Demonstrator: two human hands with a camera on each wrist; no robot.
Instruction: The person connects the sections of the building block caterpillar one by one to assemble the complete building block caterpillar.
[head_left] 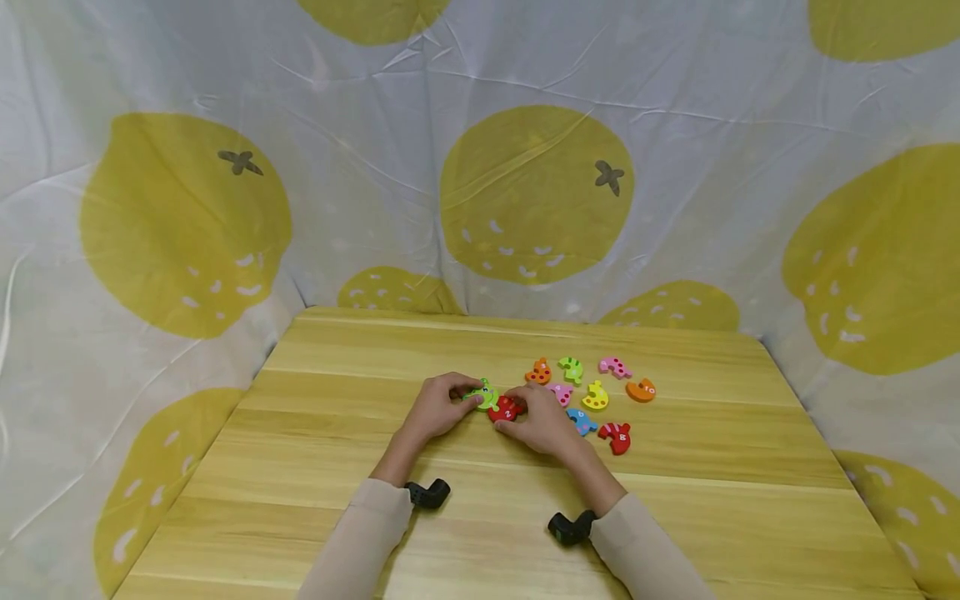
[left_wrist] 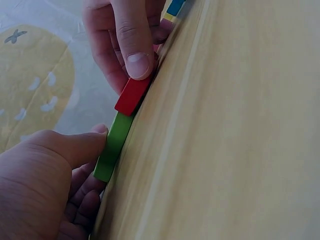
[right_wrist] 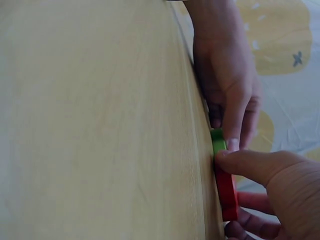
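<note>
My left hand [head_left: 438,406] pinches a light green puzzle piece [head_left: 487,397] with a face on it, flat on the wooden table. Thumb and fingers of my right hand [head_left: 546,423] grip a red puzzle piece [head_left: 503,409] marked 2. In the left wrist view the end of the red piece [left_wrist: 133,95] meets the green piece [left_wrist: 114,146]; whether they interlock cannot be told. From the right wrist, the red piece [right_wrist: 226,196] is seen edge-on below the thumb, with the green piece [right_wrist: 218,139] beyond it.
Right of the hands lie several more numbered pieces, among them a yellow piece [head_left: 596,397], a blue piece [head_left: 579,422], a red striped piece [head_left: 618,437] and an orange piece [head_left: 641,390]. A lemon-print curtain [head_left: 360,167] hangs behind the wooden table [head_left: 315,400].
</note>
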